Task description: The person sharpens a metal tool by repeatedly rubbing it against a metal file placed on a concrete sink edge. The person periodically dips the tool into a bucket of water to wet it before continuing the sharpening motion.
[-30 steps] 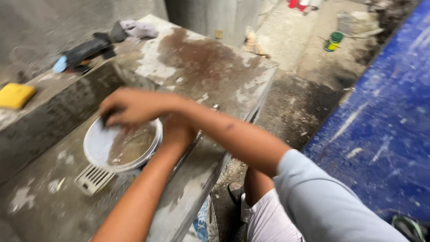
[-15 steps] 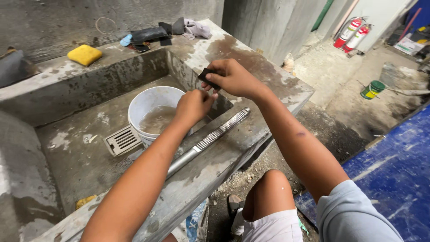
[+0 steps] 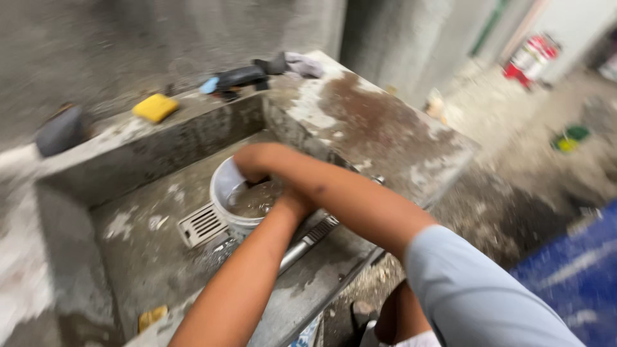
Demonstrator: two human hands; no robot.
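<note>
White bucket (image 3: 225, 193): it sits in the grey sink (image 3: 148, 257), near the front edge, with muddy water inside.
Our right hand (image 3: 252, 160): it dips into the bucket; we cannot tell how the fingers are.
Our left hand (image 3: 292, 205): it rests on the bucket rim, fingers hidden.
Drain (image 3: 200, 223): it touches the bucket.
Yellow sponge (image 3: 155, 107): it lies on the back edge.

Single head-worn view, angled steeply down.
Camera looked from above and close onto the concrete sink (image 3: 160, 148), floor beyond at right; no second view.
</note>
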